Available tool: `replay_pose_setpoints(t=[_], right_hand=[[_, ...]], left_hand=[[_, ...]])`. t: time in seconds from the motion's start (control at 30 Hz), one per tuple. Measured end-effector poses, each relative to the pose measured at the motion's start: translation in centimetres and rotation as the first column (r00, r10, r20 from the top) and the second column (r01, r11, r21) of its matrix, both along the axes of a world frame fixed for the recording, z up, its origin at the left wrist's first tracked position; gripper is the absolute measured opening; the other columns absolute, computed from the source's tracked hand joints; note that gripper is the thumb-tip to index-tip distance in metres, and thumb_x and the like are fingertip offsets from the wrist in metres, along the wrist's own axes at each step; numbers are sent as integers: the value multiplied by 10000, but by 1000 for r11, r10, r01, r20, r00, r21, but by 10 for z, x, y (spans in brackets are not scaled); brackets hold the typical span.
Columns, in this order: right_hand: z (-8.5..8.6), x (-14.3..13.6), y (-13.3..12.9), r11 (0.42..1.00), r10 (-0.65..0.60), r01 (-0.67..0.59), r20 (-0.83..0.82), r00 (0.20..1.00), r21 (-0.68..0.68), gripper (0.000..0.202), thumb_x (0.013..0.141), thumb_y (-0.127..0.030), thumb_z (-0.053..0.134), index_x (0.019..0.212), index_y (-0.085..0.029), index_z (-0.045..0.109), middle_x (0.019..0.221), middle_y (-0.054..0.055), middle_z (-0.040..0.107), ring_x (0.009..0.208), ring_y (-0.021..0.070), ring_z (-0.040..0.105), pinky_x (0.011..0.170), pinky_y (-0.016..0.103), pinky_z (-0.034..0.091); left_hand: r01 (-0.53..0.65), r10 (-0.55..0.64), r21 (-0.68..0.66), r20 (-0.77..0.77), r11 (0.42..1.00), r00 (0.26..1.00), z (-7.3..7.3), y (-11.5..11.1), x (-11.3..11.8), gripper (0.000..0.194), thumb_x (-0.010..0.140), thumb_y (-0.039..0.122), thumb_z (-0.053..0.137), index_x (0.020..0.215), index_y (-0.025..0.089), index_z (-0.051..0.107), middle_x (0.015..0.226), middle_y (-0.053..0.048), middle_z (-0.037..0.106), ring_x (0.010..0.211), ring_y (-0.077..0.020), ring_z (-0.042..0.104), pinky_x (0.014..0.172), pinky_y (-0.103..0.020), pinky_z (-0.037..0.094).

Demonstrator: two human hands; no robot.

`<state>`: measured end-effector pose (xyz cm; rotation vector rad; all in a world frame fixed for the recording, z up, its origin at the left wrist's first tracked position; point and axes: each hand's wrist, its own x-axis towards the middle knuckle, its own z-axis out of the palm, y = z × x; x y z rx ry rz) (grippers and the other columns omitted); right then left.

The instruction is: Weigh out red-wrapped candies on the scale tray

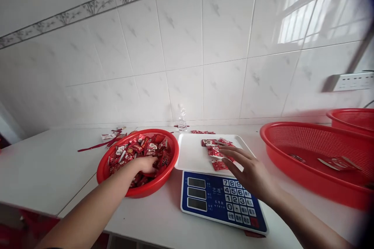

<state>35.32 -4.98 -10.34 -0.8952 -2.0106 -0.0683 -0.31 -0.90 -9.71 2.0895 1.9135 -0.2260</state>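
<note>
My left hand (147, 164) reaches into a round red plastic basket (101, 169), among many small red-wrapped sweets (131, 149). Its fingertips are partly buried there, so their grip is hidden. Over the white pan (189, 149) of a digital weighing scale (214, 198), my right hand (247, 167) hovers with fingers stretched out and apart. Several red-wrapped packets (208, 142) lie on the pan, some partly behind those fingers. The blue keypad panel faces me, and its displays look dark.
A clear plastic bottle (182, 118) stands by the tiled wall. Left of it lie red ribbons (93, 148). Larger red baskets (280, 155) occupy the right, one holding a few flat packets (339, 163). A power strip (353, 81) is on the wall.
</note>
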Motion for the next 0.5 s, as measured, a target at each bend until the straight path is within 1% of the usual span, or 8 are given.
replay_pose_setpoints(t=[0.07, 0.13, 0.17, 0.23, 0.3, 0.37, 0.43, 0.5], right_hand=[[15, -9, -11, 998, 51, -50, -49, 997, 25, 250, 934, -293, 466, 1102, -235, 641, 1117, 74, 688, 1024, 214, 654, 832, 371, 574], [30, -16, -22, 994, 111, -110, -62, 992, 16, 252, 931, -284, 467, 1102, -224, 642, 1111, 90, 687, 1035, 220, 648, 841, 373, 566], [37, -20, -26, 988, 150, -151, -45, 988, -9, 260, 930, -289, 469, 1114, -221, 639, 1109, 96, 686, 1038, 221, 645, 842, 372, 562], [47, -28, -33, 960, 259, -254, 28, 965, -118, 291, 932, -309, 471, 1165, -223, 622, 1111, 101, 683, 1031, 216, 643, 835, 360, 556], [50, -38, -38, 897, 397, -358, 114, 911, -260, 322, 932, -310, 477, 1220, -226, 596, 1108, 100, 681, 991, 203, 649, 813, 336, 550], [49, -48, -41, 832, 509, -421, 192, 839, -362, 340, 923, -270, 490, 1250, -234, 578, 1100, 90, 680, 971, 199, 645, 816, 328, 530], [45, -57, -44, 791, 575, -448, 257, 777, -417, 346, 908, -227, 503, 1246, -239, 578, 1072, 72, 684, 953, 195, 637, 827, 327, 507], [42, -64, -48, 762, 616, -455, 298, 729, -461, 330, 897, -220, 519, 1219, -233, 592, 1046, 61, 687, 935, 193, 634, 824, 321, 495]], left_hand=[[-29, 27, -59, -37, 998, 999, -6, -1, 3, 475, 647, 296, 667, 1107, 187, 620, 1364, -159, 506, 1079, -337, 606, 888, -400, 478], [-58, 53, -90, -61, 994, 997, -10, -1, 9, 581, 611, 246, 673, 1182, 183, 588, 1476, -183, 358, 1149, -385, 555, 912, -440, 461], [-70, 63, -100, -68, 993, 996, -10, -1, 11, 629, 592, 217, 673, 1212, 186, 572, 1513, -182, 289, 1174, -402, 533, 916, -452, 457], [-91, 83, -118, -72, 989, 994, -10, 0, 14, 692, 578, 189, 666, 1259, 196, 545, 1553, -170, 186, 1188, -421, 517, 914, -464, 458], [-112, 103, -127, -70, 986, 992, -10, 1, 16, 725, 596, 195, 653, 1307, 207, 509, 1567, -158, 139, 1200, -420, 508, 927, -471, 452], [-137, 128, -124, -74, 983, 989, -11, 1, 16, 775, 603, 192, 651, 1354, 218, 464, 1574, -153, 104, 1230, -425, 479, 945, -491, 440], [-158, 149, -119, -83, 980, 985, -12, 0, 15, 834, 580, 169, 669, 1379, 239, 439, 1576, -149, 86, 1237, -443, 465, 931, -522, 448], [-160, 152, -111, -81, 981, 985, -14, 0, 15, 842, 552, 149, 688, 1358, 263, 471, 1572, -144, 120, 1213, -455, 484, 908, -540, 462]])
